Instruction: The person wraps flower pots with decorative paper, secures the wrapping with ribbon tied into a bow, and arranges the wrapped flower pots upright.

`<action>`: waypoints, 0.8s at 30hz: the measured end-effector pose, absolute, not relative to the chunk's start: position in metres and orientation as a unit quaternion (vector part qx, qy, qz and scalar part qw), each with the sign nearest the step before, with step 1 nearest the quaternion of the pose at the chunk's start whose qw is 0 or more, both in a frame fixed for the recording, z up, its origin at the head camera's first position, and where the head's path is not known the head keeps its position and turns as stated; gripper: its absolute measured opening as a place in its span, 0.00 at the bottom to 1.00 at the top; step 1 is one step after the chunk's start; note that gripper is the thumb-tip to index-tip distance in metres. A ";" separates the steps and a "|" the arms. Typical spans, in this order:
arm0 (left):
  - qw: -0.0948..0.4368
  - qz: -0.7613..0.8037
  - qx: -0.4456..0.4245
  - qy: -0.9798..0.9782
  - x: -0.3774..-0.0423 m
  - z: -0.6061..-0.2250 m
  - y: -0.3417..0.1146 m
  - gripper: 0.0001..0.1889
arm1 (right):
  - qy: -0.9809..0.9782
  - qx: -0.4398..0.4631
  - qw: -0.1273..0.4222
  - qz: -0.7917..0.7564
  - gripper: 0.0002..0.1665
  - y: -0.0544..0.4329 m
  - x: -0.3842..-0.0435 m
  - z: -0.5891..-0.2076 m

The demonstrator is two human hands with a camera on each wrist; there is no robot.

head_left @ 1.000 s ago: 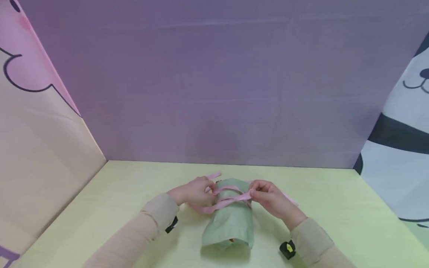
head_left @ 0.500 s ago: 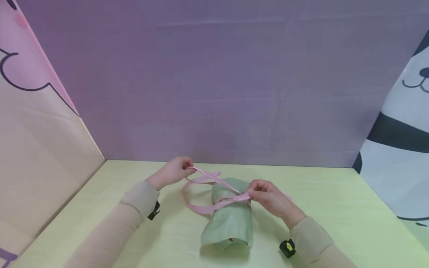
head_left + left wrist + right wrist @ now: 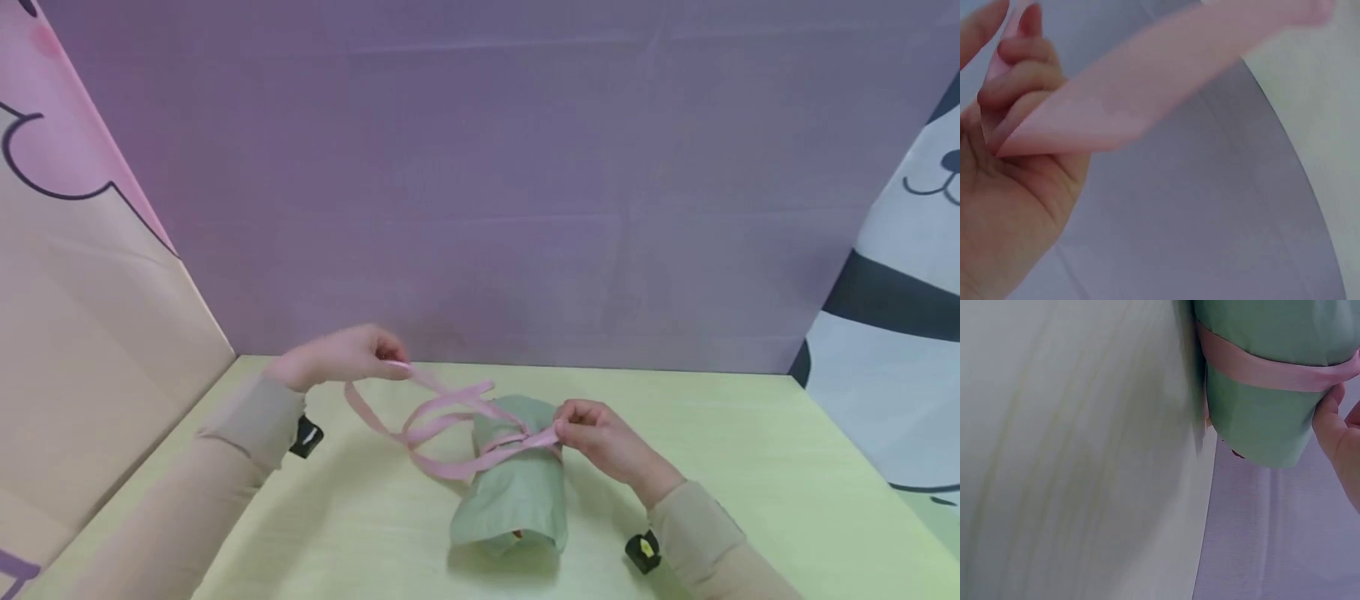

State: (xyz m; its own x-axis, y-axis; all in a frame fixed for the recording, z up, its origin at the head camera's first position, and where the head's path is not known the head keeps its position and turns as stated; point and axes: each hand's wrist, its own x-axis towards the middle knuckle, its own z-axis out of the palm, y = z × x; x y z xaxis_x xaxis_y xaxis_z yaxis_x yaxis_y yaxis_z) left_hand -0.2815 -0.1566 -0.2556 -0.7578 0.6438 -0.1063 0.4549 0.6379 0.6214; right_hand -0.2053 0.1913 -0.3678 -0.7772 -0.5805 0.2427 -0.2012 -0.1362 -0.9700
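A rolled green bundle (image 3: pixel 516 500), cloth or paper, lies lengthwise on the table with a pink ribbon (image 3: pixel 442 469) wrapped round its middle. My left hand (image 3: pixel 348 354), raised to the left of the bundle, holds one length of ribbon. In the left wrist view its fingers curl round the ribbon (image 3: pixel 1104 106). At the bundle's right edge my right hand (image 3: pixel 603 442) pinches a ribbon loop between thumb and fingers. The right wrist view has the band of ribbon (image 3: pixel 1266 370) across the green bundle (image 3: pixel 1260 425). What the bundle contains is mostly hidden; a small reddish-brown bit shows at its end.
The pale yellow table (image 3: pixel 337 533) meets a purple backdrop (image 3: pixel 480 208) at its back edge. Printed cartoon panels stand at the left and at the right (image 3: pixel 892 400). Loose ribbon curls lie between the left hand and the bundle.
My left hand has moved away from the bundle, left and upward, drawing a length of ribbon with it. The crossing on the bundle looks tighter. My right hand stays nearly in place.
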 end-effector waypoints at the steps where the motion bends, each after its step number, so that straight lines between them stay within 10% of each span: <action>1: 0.165 0.293 0.312 0.889 -0.277 -0.254 -0.153 0.06 | 0.647 -0.299 0.137 -0.688 0.16 0.192 -0.206 -0.367; 15: 0.164 0.367 0.395 0.826 -0.196 -0.275 -0.044 0.06 | 0.736 -0.214 0.110 -0.633 0.11 0.191 -0.215 -0.353; 24: 0.043 0.202 0.500 0.841 -0.183 -0.310 -0.011 0.05 | 0.735 -0.199 0.112 -0.638 0.12 0.190 -0.222 -0.347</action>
State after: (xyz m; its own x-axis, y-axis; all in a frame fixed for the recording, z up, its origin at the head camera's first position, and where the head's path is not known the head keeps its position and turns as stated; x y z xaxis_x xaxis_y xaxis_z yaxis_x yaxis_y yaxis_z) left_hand -0.1832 -0.0107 -0.3102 -0.4971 0.8581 0.1289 0.8234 0.4195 0.3822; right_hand -0.2215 0.1904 -0.3466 -0.8954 -0.4364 0.0889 -0.1495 0.1064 -0.9830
